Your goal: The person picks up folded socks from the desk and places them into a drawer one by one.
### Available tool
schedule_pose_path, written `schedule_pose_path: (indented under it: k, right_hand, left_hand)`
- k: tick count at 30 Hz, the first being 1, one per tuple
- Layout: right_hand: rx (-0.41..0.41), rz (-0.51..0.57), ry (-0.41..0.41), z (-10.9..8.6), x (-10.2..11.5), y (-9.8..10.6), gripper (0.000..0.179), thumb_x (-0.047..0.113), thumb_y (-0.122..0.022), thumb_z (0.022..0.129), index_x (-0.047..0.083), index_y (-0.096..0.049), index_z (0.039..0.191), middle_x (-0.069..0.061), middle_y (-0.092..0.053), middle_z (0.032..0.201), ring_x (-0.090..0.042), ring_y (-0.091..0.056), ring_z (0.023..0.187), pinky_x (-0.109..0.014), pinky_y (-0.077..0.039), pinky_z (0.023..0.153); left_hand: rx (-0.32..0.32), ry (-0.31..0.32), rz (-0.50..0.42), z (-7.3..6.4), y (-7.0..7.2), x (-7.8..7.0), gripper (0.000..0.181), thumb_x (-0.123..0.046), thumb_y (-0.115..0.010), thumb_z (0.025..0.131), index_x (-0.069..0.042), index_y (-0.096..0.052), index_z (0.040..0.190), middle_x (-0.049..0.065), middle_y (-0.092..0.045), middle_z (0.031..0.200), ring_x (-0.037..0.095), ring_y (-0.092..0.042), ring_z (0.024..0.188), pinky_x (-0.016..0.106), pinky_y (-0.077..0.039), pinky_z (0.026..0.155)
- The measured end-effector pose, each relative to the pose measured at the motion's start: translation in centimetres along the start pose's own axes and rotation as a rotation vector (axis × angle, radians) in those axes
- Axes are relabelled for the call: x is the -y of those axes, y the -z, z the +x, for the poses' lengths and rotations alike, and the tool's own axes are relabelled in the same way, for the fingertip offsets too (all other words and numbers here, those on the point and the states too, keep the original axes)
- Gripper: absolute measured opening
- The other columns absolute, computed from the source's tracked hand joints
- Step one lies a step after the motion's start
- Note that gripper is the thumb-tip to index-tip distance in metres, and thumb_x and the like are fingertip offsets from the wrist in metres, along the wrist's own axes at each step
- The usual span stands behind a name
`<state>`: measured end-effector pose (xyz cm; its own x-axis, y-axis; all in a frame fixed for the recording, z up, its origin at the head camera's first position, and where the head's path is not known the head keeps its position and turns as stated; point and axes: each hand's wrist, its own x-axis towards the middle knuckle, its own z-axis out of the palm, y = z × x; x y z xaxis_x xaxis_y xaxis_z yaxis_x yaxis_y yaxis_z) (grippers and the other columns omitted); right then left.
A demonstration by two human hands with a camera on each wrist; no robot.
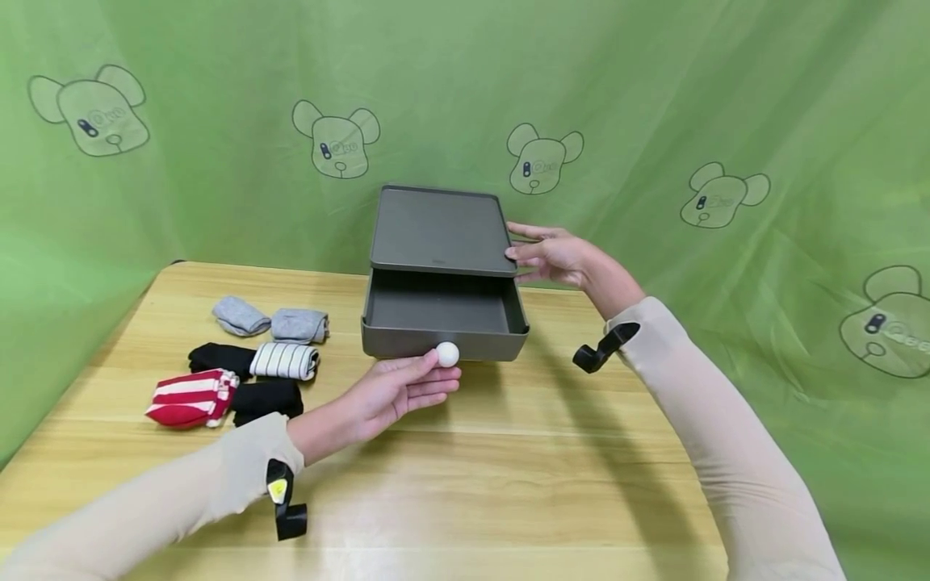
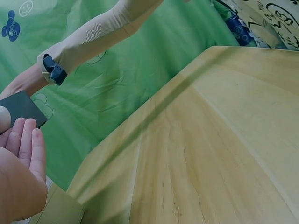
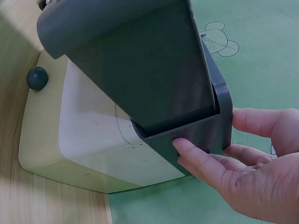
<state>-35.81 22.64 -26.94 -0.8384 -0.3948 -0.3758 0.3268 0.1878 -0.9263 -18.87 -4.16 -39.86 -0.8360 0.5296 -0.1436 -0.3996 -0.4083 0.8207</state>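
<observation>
A dark grey drawer (image 1: 443, 300) stands pulled out at the front of a small drawer box, under its flat grey top (image 1: 441, 230). At its front, my left hand (image 1: 395, 391) pinches the round white knob (image 1: 448, 353) with the thumb against it, the other fingers stretched out below. My right hand (image 1: 555, 257) rests on the box's right side near the top edge, fingers spread and fairly straight. In the right wrist view, fingertips (image 3: 180, 143) press the dark grey side wall (image 3: 187, 137). A cream lower part (image 3: 100, 112) with a dark knob (image 3: 37, 78) lies beneath.
Folded clothes sit left of the box: grey bundles (image 1: 299, 324), black bundles (image 1: 267, 400), a white striped one (image 1: 285, 361) and a red-and-white striped one (image 1: 192, 399). A green curtain (image 1: 443, 73) hangs behind the wooden table (image 1: 465, 492).
</observation>
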Motion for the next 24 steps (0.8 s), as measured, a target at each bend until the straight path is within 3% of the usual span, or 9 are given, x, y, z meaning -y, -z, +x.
schedule_pose_path:
  k: [6,10,16,20,24]
  right_hand:
    - [0.008,-0.002,-0.001,0.1,-0.1,0.0,0.074,-0.004,-0.050,0.103,0.018,-0.014,0.164,-0.019,-0.002,0.171,-0.042,-0.009,0.157,-0.060,-0.026,0.123]
    - [0.010,0.003,-0.003,0.1,-0.1,0.0,0.075,-0.003,-0.050,0.103,0.018,-0.014,0.164,-0.019,-0.003,0.171,-0.041,-0.011,0.157,-0.060,-0.026,0.124]
    - [0.017,0.007,0.001,0.2,-0.1,0.0,0.075,-0.004,-0.050,0.103,0.018,-0.013,0.164,-0.019,-0.003,0.171,-0.041,-0.010,0.157,-0.061,-0.024,0.124]
    - [0.021,0.001,0.001,0.2,-0.1,0.1,0.076,-0.004,-0.051,0.102,0.017,-0.012,0.164,-0.019,-0.001,0.171,-0.042,-0.007,0.157,-0.060,-0.024,0.124]
    - [0.020,-0.007,0.000,0.1,0.0,0.2,0.076,-0.003,-0.052,0.102,0.017,-0.012,0.164,-0.019,0.000,0.171,-0.042,-0.008,0.157,-0.059,-0.026,0.124]
  left_hand:
    - [-0.008,-0.007,0.024,-0.2,-0.1,0.0,0.047,-0.026,-0.057,0.106,0.005,-0.054,0.140,0.005,-0.077,0.113,0.016,-0.073,0.107,0.033,-0.057,0.102]
    - [-0.005,-0.005,0.114,-0.4,0.3,-0.1,0.051,-0.030,-0.058,0.105,0.006,-0.053,0.141,0.008,-0.076,0.118,0.018,-0.073,0.109,0.039,-0.053,0.107]
    - [0.038,0.056,0.389,-1.4,2.1,-1.4,0.046,-0.028,-0.061,0.104,0.007,-0.060,0.134,0.018,-0.071,0.126,0.027,-0.071,0.115,0.048,-0.051,0.108]
    - [0.088,0.110,0.616,-2.7,4.0,-3.6,0.042,-0.023,-0.065,0.101,0.005,-0.062,0.132,0.022,-0.069,0.129,0.033,-0.068,0.119,0.049,-0.052,0.108]
    - [0.093,0.120,0.819,-3.8,6.0,-6.1,0.041,-0.021,-0.067,0.099,0.005,-0.064,0.130,0.022,-0.068,0.131,0.034,-0.068,0.119,0.047,-0.054,0.106]
